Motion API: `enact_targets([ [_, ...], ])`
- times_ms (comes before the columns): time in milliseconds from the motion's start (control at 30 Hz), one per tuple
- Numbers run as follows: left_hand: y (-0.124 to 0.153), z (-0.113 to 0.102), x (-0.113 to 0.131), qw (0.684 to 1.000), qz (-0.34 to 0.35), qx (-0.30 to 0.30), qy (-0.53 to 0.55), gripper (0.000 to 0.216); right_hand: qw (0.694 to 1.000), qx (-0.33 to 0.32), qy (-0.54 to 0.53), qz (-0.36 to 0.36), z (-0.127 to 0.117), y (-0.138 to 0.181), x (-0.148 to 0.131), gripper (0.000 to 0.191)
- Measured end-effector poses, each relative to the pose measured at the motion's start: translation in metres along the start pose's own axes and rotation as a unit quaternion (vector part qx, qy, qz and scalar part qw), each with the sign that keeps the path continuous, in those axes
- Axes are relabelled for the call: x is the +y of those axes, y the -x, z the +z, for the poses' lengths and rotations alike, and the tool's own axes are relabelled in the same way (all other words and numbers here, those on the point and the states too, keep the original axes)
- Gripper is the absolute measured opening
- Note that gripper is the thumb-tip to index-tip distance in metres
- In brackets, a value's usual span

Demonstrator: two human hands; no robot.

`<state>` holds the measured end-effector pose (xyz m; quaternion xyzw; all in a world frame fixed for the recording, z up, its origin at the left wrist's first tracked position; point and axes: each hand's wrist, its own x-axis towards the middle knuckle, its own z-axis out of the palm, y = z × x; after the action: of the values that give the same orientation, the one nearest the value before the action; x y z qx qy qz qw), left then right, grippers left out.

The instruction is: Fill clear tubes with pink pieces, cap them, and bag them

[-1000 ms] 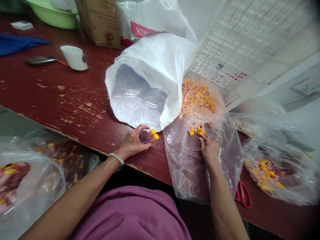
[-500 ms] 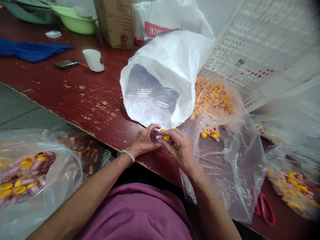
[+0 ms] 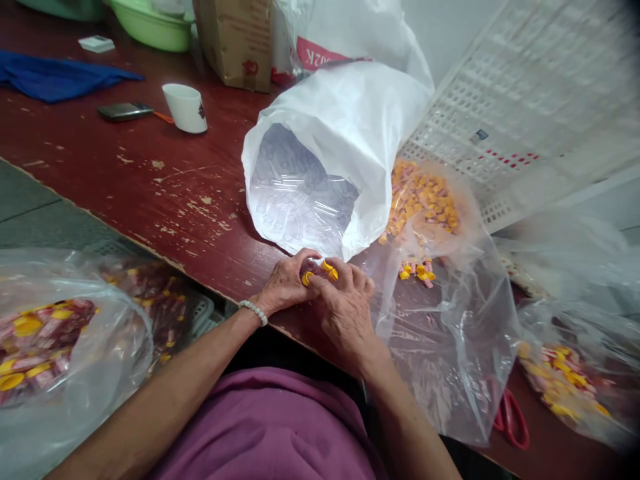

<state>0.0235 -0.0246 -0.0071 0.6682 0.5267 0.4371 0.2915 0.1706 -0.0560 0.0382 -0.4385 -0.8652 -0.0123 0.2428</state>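
My left hand [image 3: 285, 285], with a beaded bracelet at the wrist, is curled around what look like clear plastic tubes, mostly hidden by its fingers. My right hand [image 3: 347, 308] closes in from the other side, its thumb and fingers gripping yellow-capped pieces [image 3: 329, 270]. One yellow cap [image 3: 307, 278] sits at a tube's mouth between the two hands. Just beyond them a white sack [image 3: 345, 127] lies open toward me, full of clear tubes [image 3: 300, 193]. To the right, a clear plastic bag [image 3: 440, 333] contains many small yellow-capped pink pieces [image 3: 425, 193].
A white slatted crate [image 3: 530, 100] leans behind the bag. Red-handled scissors [image 3: 515, 420] lie at right, beside another filled bag [image 3: 570, 373]. Bags of finished-looking tubes [image 3: 45, 347] stand lower left. A white cup [image 3: 185, 109], a phone-like device [image 3: 125, 111] and a cardboard box [image 3: 235, 43] stand farther back.
My right hand has turned over and pressed closer to the left. A yellow cap now shows at the tube mouth, where the piece was held slantwise before. The left hand keeps its grip.
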Motion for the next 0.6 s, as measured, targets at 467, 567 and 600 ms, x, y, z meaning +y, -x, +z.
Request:
enact_targets([
  [467, 0.000, 0.007, -0.003, 0.999, -0.010, 0.005, 0.043, 0.070, 0.930, 0.048, 0.094, 0.351, -0.010, 0.038, 0.234, 0.034],
  [567, -0.001, 0.007, -0.002, 0.999, -0.011, 0.005, 0.043, 0.070, 0.923, 0.069, 0.085, 0.368, -0.006, 0.045, 0.237, 0.039],
  [600, -0.001, 0.007, -0.002, 0.999, -0.012, 0.006, 0.042, 0.070, 0.919, 0.088, 0.072, 0.378, -0.008, 0.046, 0.236, 0.042],
])
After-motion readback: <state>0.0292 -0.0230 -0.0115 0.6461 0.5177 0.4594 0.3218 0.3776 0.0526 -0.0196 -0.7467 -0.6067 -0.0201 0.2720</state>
